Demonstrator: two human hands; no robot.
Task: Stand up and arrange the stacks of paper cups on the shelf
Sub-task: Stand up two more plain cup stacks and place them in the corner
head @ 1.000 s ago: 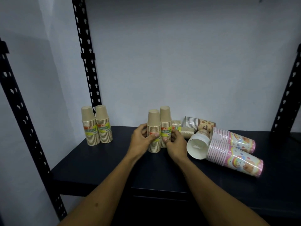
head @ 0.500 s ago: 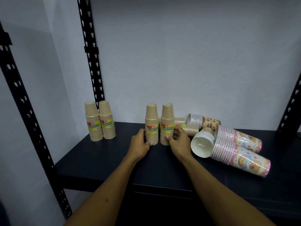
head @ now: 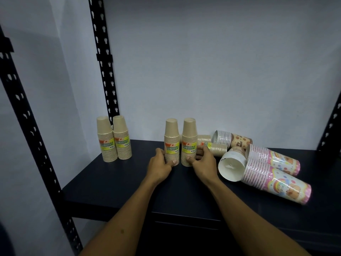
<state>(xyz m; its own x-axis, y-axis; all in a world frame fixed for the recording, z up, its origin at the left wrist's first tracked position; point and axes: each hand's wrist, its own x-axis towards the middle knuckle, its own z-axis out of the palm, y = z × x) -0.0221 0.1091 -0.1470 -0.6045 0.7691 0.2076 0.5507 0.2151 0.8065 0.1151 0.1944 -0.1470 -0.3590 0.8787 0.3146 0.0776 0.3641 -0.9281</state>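
Two wrapped stacks of tan paper cups stand upright side by side mid-shelf. My left hand (head: 160,162) grips the left tan stack (head: 171,137) at its base. My right hand (head: 202,160) holds the right tan stack (head: 189,137) low on its side. Another upright pair of tan stacks (head: 113,139) stands at the shelf's back left. To the right lie a tan stack on its side (head: 215,147), a brown-patterned stack (head: 233,140), two pink cartoon-print stacks (head: 276,179) and a white-lined cup stack (head: 230,167) with its mouth facing me.
The dark shelf board (head: 114,183) has bare surface at its front left. Perforated black uprights stand at the left front (head: 24,115), back left (head: 104,58) and right (head: 330,132). A pale wall closes the back.
The two held stacks have slid slightly away from me and stand a little apart. My fingers have slipped lower, down to their bases.
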